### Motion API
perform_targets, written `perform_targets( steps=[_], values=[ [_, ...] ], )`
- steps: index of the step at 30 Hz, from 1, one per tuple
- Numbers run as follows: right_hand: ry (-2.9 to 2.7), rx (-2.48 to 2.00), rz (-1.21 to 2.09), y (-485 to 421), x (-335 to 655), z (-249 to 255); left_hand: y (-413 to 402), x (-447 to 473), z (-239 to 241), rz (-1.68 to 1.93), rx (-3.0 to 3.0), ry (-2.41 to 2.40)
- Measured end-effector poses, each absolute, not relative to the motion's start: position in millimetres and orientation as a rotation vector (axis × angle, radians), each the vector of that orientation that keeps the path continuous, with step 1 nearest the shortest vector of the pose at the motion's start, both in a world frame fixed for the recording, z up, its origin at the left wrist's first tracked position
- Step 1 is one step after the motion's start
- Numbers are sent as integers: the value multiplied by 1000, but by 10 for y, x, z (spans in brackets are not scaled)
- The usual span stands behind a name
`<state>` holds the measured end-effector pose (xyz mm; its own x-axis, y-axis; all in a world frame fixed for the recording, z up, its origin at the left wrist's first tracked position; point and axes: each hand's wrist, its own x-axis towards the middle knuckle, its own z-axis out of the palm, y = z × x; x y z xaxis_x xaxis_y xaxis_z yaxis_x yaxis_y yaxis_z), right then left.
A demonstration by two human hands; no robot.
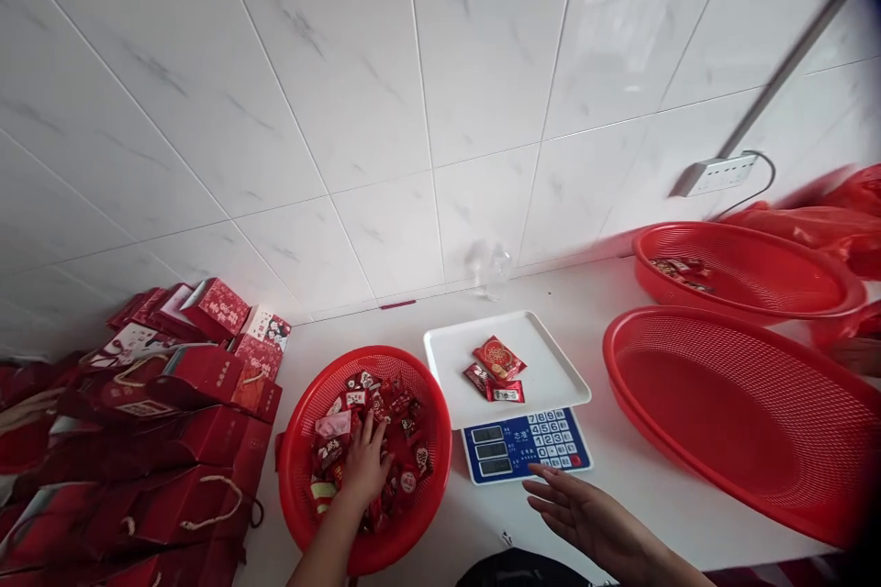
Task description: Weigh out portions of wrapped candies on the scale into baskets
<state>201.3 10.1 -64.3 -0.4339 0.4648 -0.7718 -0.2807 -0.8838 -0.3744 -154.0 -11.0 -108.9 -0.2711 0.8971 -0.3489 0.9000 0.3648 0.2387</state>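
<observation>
My left hand reaches into a red plastic basket of wrapped candies. Its fingers are spread and rest on the candies, with nothing visibly gripped. Over the front edge of a digital scale hovers my right hand, fingers stretched out and nothing in it. The scale's white tray carries a larger red packet and two smaller wrapped candies, one dark red and one red and white. The readings on the scale's displays are too dim to read.
Red gift boxes with rope handles are stacked at the left. At the right stand a large red basket and, behind it, another red basket with some candies. A power strip is on the tiled wall. Red plastic bags lie far right.
</observation>
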Motion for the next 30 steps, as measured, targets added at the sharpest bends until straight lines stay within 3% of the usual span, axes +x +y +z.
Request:
perform_targets(
  steps=[14, 30],
  values=[
    [-351, -1397, 2318, 131, 1839, -621, -218, -1826, -1015, -150, 1461, 2299],
    [-325, -1443, 2238, 44, 1950, -722, -93, -2039, -953, 477, 1262, 2244]
  ],
)
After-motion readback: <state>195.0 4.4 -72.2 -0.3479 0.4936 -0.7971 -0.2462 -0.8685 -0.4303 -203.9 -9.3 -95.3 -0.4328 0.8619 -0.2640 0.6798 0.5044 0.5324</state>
